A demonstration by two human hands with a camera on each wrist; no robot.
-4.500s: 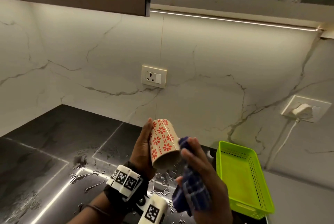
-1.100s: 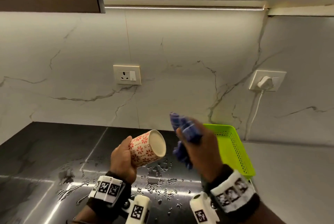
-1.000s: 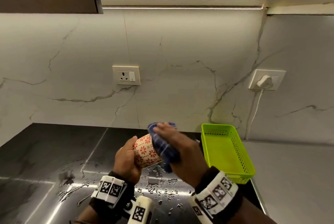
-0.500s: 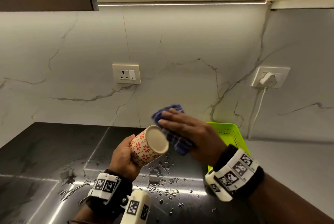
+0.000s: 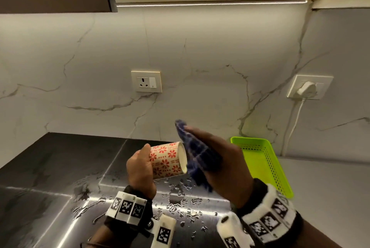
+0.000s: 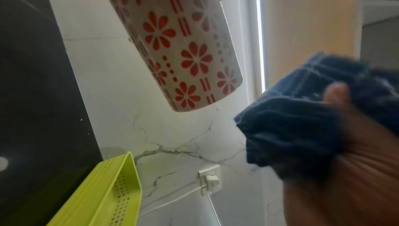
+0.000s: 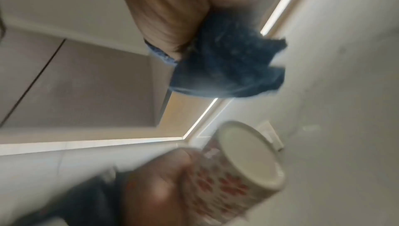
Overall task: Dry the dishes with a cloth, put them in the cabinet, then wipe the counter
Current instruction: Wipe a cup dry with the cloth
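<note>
The left hand [image 5: 140,169] has its grip wrapped round a flowered cup [image 5: 167,159], held in the air above the wet dark surface [image 5: 60,167]. The cup lies on its side, long axis roughly level, flat end towards the right hand [image 5: 224,167], whose grip is bunched round a blue checked cloth [image 5: 197,155]. The cloth sits just right of that end; from the head view the two look touching. The left wrist view shows a gap between cup [image 6: 183,50] and cloth [image 6: 291,127], so they are likely just apart, and the next wipe probably means bringing the cloth leftward onto that end. The right wrist view alone shows the pale closed end face [image 7: 248,154]. A green basket [image 5: 264,163] stands behind the right hand.
</note>
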